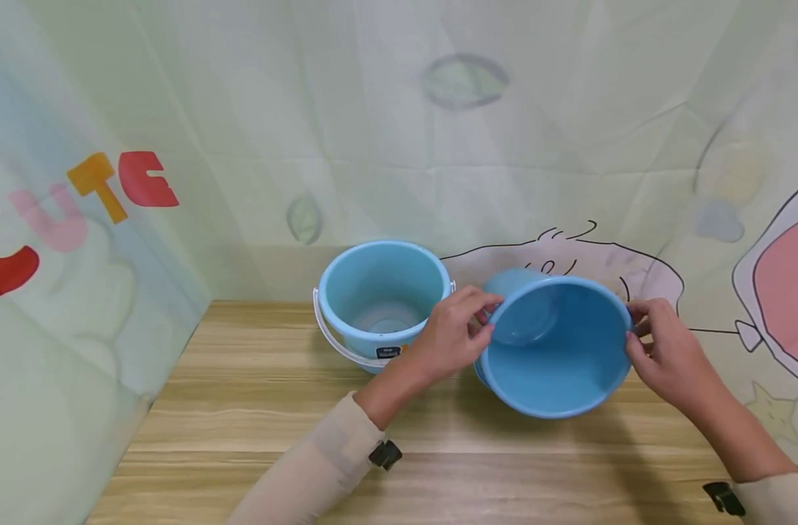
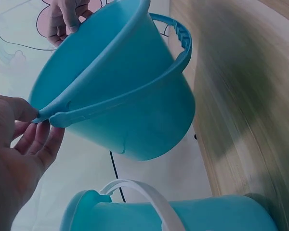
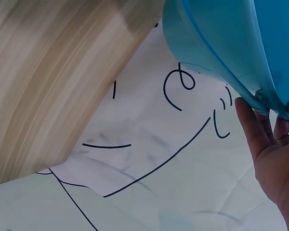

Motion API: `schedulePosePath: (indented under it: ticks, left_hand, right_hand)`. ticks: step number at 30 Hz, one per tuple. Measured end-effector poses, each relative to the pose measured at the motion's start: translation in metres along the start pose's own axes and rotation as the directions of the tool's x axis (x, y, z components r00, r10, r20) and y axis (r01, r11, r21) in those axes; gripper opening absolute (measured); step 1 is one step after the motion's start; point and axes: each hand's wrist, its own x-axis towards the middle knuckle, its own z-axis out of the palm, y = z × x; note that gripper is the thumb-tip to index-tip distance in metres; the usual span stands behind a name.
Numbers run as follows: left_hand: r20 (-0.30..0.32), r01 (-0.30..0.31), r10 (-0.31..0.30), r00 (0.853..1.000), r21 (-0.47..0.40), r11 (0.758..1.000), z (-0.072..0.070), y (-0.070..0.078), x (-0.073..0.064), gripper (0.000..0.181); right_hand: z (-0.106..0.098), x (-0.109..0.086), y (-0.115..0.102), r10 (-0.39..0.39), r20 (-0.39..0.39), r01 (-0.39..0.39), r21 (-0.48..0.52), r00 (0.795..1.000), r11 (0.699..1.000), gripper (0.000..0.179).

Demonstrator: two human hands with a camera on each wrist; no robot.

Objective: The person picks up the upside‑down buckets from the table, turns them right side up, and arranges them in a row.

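Note:
Both hands hold a blue bucket (image 1: 556,364) by opposite sides of its rim, its mouth tilted toward the head camera. The left hand (image 1: 454,332) pinches the rim at the left, thumb over the edge and fingers beneath, near where the blue handle (image 2: 120,98) joins. On the far side, the right hand (image 1: 664,354) pinches the rim between thumb and fingers. In the left wrist view the tilted bucket hangs above the tabletop, its handle lying along the outer wall. A lighter blue bucket (image 1: 384,288) stands upright on the table, just left of the left hand.
The upright bucket has a white handle (image 1: 340,343) hanging at its front and a dark label (image 1: 389,352). The wood-grain table (image 1: 254,437) ends at a printed curtain (image 1: 373,146) behind and to the left. Black clips (image 1: 386,455) sit on both sleeves.

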Motion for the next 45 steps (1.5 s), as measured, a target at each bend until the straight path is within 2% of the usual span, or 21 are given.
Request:
schedulePosePath:
  ticks: [6,15,19,25,31,40,45]
  left_hand:
    - [0.027,0.046,-0.046,0.999,-0.007,0.999,0.0,0.0,0.004,0.036]
    - [-0.001,0.062,-0.063,0.998,-0.04,0.997,0.0,-0.003,0.011,0.033]
    - [0.0,0.125,-0.125,0.992,-0.047,0.991,0.0,-0.006,0.015,0.032]
    - [0.017,0.221,-0.221,0.975,-0.062,0.973,-0.001,-0.01,0.019,0.032]
    - [0.027,0.315,-0.314,0.949,-0.09,0.945,-0.001,-0.01,0.027,0.031]
    - [0.055,0.408,-0.405,0.913,-0.085,0.909,0.001,-0.013,0.038,0.027]
    - [0.076,0.446,-0.441,0.894,-0.087,0.891,0.002,-0.014,0.043,0.027]
  right_hand:
    - [-0.001,0.002,0.003,0.032,0.011,-0.033,0.009,0.999,0.999,0.039]
    - [-0.005,0.011,0.008,0.054,0.017,-0.054,0.013,0.998,0.998,0.037]
    - [-0.005,0.015,0.011,0.068,0.037,-0.068,0.016,0.997,0.998,0.039]
    - [-0.006,0.019,0.008,0.075,0.051,-0.075,0.004,0.996,0.997,0.039]
    - [-0.006,0.025,0.006,0.12,0.093,-0.12,-0.003,0.988,0.993,0.038]
    - [-0.003,0.034,0.01,0.162,0.139,-0.157,-0.044,0.977,0.987,0.035]
    - [-0.002,0.04,0.014,0.193,0.209,-0.19,-0.036,0.959,0.981,0.036]
